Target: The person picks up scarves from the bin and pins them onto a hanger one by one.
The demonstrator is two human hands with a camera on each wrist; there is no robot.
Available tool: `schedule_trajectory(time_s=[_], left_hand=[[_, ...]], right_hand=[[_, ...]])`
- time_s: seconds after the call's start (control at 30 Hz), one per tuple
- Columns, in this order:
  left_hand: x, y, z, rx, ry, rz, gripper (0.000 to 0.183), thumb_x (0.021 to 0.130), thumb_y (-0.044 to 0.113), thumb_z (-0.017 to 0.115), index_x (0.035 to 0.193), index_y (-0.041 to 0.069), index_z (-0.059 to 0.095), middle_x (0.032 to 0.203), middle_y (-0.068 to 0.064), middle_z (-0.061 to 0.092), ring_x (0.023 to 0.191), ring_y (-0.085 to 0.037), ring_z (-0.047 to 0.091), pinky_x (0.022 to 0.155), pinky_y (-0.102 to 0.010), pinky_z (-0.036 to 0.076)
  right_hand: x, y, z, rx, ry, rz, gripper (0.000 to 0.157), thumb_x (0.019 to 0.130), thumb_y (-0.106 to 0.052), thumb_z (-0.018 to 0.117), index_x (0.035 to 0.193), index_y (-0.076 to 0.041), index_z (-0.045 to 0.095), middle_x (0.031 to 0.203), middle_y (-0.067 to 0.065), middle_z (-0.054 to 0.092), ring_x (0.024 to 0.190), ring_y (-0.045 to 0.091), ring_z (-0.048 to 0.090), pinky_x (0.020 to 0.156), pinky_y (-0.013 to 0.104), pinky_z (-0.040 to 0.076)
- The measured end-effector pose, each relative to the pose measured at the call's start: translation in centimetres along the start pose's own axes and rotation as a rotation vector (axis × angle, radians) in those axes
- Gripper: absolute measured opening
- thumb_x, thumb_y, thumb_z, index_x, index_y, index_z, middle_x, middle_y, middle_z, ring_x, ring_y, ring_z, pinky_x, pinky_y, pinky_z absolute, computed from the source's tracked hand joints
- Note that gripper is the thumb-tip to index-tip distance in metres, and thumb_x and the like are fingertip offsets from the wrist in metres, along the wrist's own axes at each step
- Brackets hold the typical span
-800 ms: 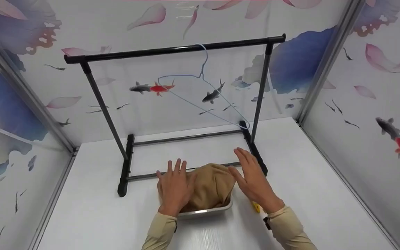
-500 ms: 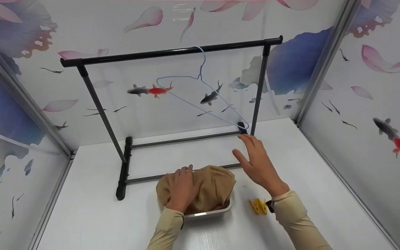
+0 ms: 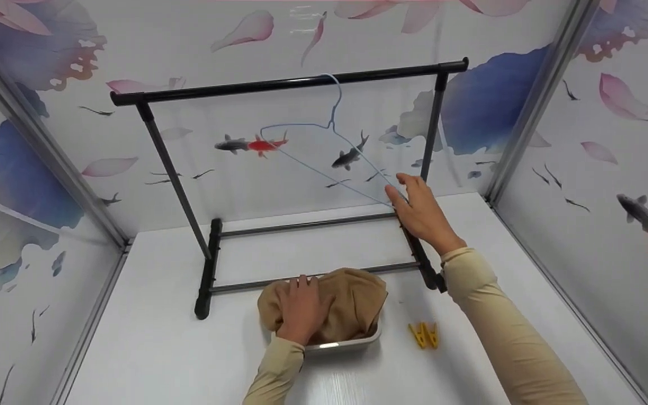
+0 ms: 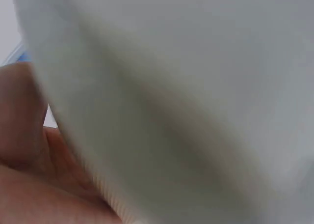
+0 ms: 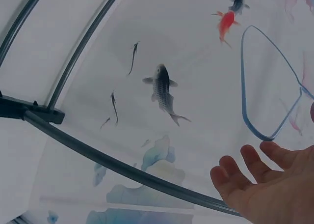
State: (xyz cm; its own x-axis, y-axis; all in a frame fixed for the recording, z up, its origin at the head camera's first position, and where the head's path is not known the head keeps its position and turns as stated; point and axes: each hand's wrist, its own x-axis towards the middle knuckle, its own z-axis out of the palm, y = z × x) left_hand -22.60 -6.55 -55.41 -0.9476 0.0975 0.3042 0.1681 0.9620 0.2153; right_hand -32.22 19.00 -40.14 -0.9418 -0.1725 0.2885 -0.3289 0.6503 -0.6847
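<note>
Right hand (image 3: 422, 212), fingers apart, is by the thin blue wire hanger (image 3: 332, 125). Left hand (image 3: 303, 309) rests on the soft brown cloth (image 3: 352, 304) in the white tray (image 3: 346, 345); I can't tell if it grips. The hanger is up on the round black bar (image 3: 279, 85), no cloth on it yet. Two yellow clips (image 3: 418, 336) lie unused.

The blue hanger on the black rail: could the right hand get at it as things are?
Most likely yes: the right hand, holding nothing, is close by a lower corner of the blue hanger, and nothing seems to stand between them.
</note>
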Motion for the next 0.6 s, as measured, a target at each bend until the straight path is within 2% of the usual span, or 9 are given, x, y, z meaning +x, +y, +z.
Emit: schedule_trajectory(time_s=[0.17, 0.27, 0.4, 0.47, 0.53, 0.6], left_hand=[[0.0, -0.3, 0.0, 0.037, -0.074, -0.027, 0.052, 0.096, 0.052, 0.064, 0.107, 0.002, 0.071, 0.103, -0.019, 0.07, 0.106, -0.037, 0.061, 0.09, -0.06, 0.044], [0.1, -0.5, 0.1, 0.035, -0.112, -0.048, 0.057, 0.095, 0.057, 0.061, 0.104, 0.001, 0.071, 0.097, -0.019, 0.072, 0.104, -0.037, 0.061, 0.088, -0.058, 0.044], [0.3, -0.8, -0.1, 0.096, -0.172, -0.063, 0.067, 0.09, 0.065, 0.061, 0.101, 0.0, 0.07, 0.096, -0.019, 0.072, 0.107, -0.039, 0.06, 0.087, -0.058, 0.044], [0.4, -0.9, -0.5, 0.13, -0.214, -0.07, 0.067, 0.088, 0.069, 0.062, 0.089, 0.002, 0.071, 0.092, -0.017, 0.072, 0.108, -0.039, 0.06, 0.087, -0.06, 0.044], [0.6, -0.9, -1.0, 0.136, -0.238, -0.076, 0.063, 0.087, 0.066, 0.065, 0.082, 0.004, 0.071, 0.09, -0.014, 0.073, 0.107, -0.038, 0.061, 0.088, -0.061, 0.044], [0.9, -0.9, -1.4, 0.122, -0.232, -0.073, 0.055, 0.088, 0.059, 0.071, 0.077, 0.005, 0.072, 0.088, -0.013, 0.074, 0.106, -0.037, 0.063, 0.092, -0.063, 0.044]], right_hand=[[1.6, 0.2, 0.3, 0.015, -0.119, 0.047, 0.072, 0.109, -0.057, 0.03, 0.151, 0.0, 0.044, 0.151, 0.023, 0.048, 0.139, 0.04, 0.046, 0.115, 0.055, 0.035], [2.2, 0.2, 0.5, 0.107, -0.17, 0.102, 0.077, 0.106, -0.063, 0.026, 0.15, -0.003, 0.047, 0.147, 0.02, 0.053, 0.133, 0.038, 0.054, 0.111, 0.054, 0.042], [2.9, 0.1, 0.6, 0.278, -0.258, 0.201, 0.085, 0.102, -0.072, 0.025, 0.15, -0.005, 0.046, 0.144, 0.019, 0.055, 0.121, 0.037, 0.064, 0.096, 0.048, 0.054], [3.3, -0.1, 0.6, 0.327, -0.305, 0.233, 0.086, 0.102, -0.072, 0.023, 0.151, -0.004, 0.044, 0.144, 0.02, 0.055, 0.117, 0.036, 0.065, 0.089, 0.043, 0.055], [3.7, -0.5, 0.6, 0.348, -0.338, 0.255, 0.085, 0.103, -0.07, 0.022, 0.15, -0.004, 0.044, 0.142, 0.021, 0.056, 0.106, 0.03, 0.066, 0.079, 0.035, 0.054], [3.9, -1.0, 0.6, 0.375, -0.352, 0.282, 0.083, 0.103, -0.069, 0.022, 0.148, -0.003, 0.046, 0.133, 0.019, 0.062, 0.087, 0.02, 0.061, 0.068, 0.026, 0.046]])
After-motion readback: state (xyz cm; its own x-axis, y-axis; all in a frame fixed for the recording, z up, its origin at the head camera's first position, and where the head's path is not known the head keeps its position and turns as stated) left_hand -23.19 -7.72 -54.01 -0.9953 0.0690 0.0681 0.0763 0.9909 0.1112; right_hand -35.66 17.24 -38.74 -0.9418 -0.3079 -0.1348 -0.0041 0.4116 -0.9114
